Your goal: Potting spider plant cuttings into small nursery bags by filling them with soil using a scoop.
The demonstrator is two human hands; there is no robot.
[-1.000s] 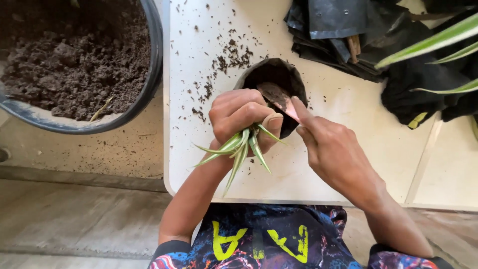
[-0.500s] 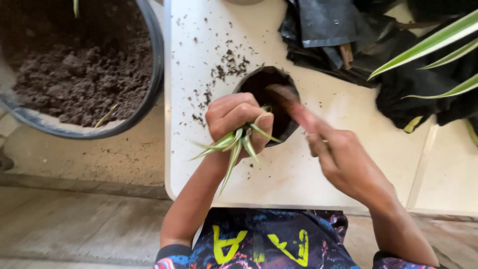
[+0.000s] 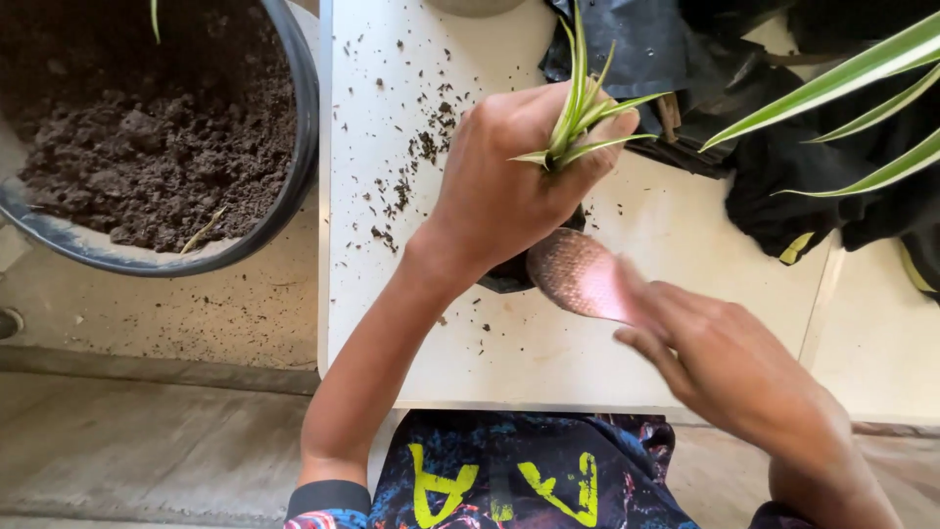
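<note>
Left hand (image 3: 509,186) raised over the white desk (image 3: 627,343), fingers curled tight around a small plantlet (image 3: 580,118) with green-and-cream striped leaves fanning up past the knuckles. Below that hand sits a small black pot (image 3: 509,277), mostly hidden; only a dark edge shows at the wrist side.

Right hand (image 3: 729,367) lies just right of the pot and nearer the body, fingers pressed together along the handle of a flat reddish-brown scoop (image 3: 576,274). The scoop's rounded blade points at the pot and meets it under the left hand; whether it goes inside, cannot tell.

Loose crumbs of soil (image 3: 411,167) scattered on the desk left of the pot and further away.

Left of the desk, on the ground, a large dark tub (image 3: 294,167) holds lumpy brown soil.

Beyond and right of the pot, crumpled black plastic bags (image 3: 783,167) lie on the desk. Long striped leaves (image 3: 852,78) of a larger plant reach in from the right edge above the bags
</note>
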